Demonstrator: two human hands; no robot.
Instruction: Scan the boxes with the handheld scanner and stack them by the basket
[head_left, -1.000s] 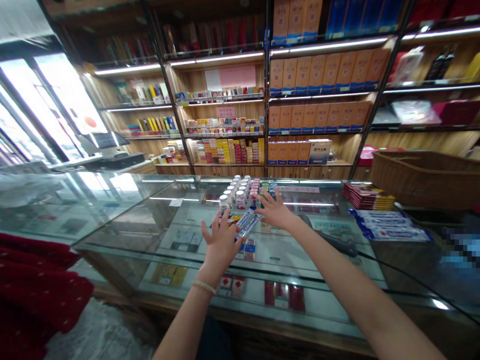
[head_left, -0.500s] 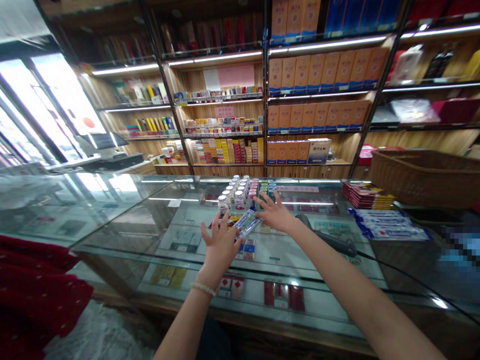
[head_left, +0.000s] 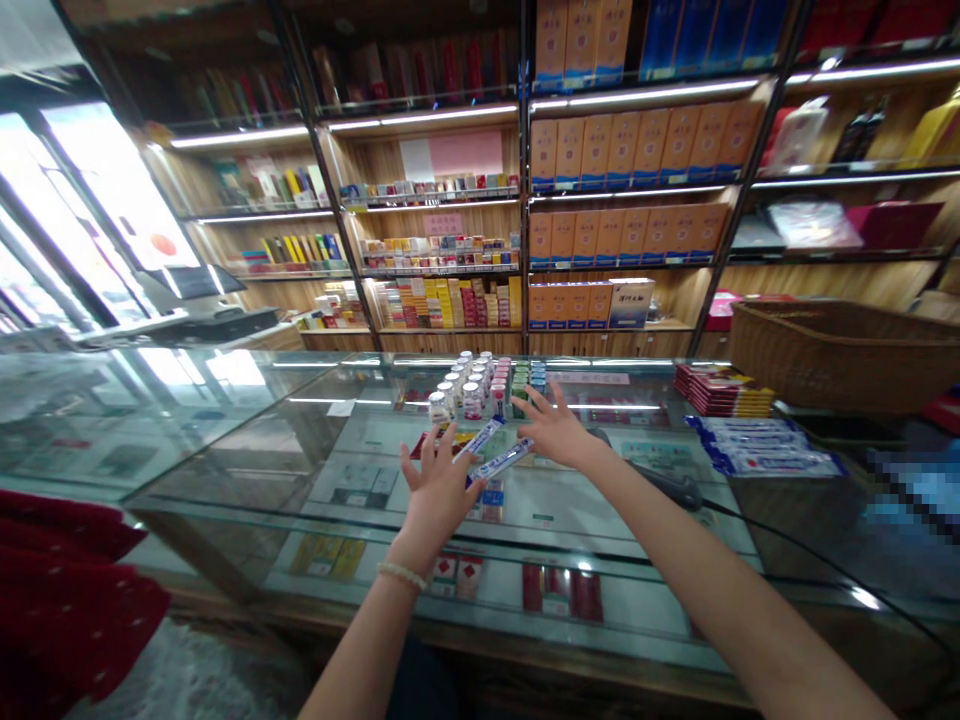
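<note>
Two long, narrow blue-and-white packets [head_left: 501,460] lie slanted between my hands above the glass counter, splayed apart at their right ends. My left hand [head_left: 439,490], with a beaded bracelet at the wrist, has its thumb and index finger at the packets' left ends, other fingers spread. My right hand [head_left: 555,430] meets the right end of the lower packet, its upper fingers fanned out. Red and yellow packs [head_left: 427,443] show partly behind my left fingers. Just beyond stand rows of small white-capped bottles [head_left: 472,400], with pink and green small packs [head_left: 520,385] beside them.
A dark handheld scanner [head_left: 667,487] with a cable lies under my right forearm. To the right are more blue-and-white packets [head_left: 765,447], a stack of red packs [head_left: 720,390] and a wicker basket [head_left: 840,350]. Stocked shelves [head_left: 615,265] line the back wall.
The two packets have spread apart from lying side by side to a wider angle. Both hands keep nearly the same pose; the view has shifted slightly.
</note>
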